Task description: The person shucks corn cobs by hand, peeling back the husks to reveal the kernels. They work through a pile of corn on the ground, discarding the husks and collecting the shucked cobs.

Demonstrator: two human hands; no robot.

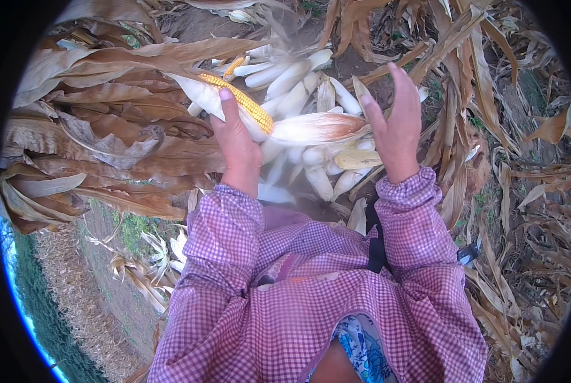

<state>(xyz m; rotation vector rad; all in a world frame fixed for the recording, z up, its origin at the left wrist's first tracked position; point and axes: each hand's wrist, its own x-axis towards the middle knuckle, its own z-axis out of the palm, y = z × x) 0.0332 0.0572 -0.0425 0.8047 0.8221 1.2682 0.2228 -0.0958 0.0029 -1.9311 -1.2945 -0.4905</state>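
My left hand (237, 143) grips an ear of corn (247, 103) at left of centre, its thumb lying against the yellow kernels. The ear is partly bared; pale husk covers its underside and left end. From its lower right end a husk leaf with a brown patch (321, 128) reaches towards my right hand (398, 122). That hand is raised, thumb and fingers apart, holding nothing. Below and between both hands lies a pile of ears in whitish husks (292, 86). One more ear with bare yellow kernels (234, 67) lies just beyond the held one.
Dry brown corn stalks and leaves (137, 105) are heaped on the left. More dry leaves (453, 95) hang and lie at the right. Bare soil (199, 24) shows at the top. Several opened pale husks (163, 253) lie at the lower left.
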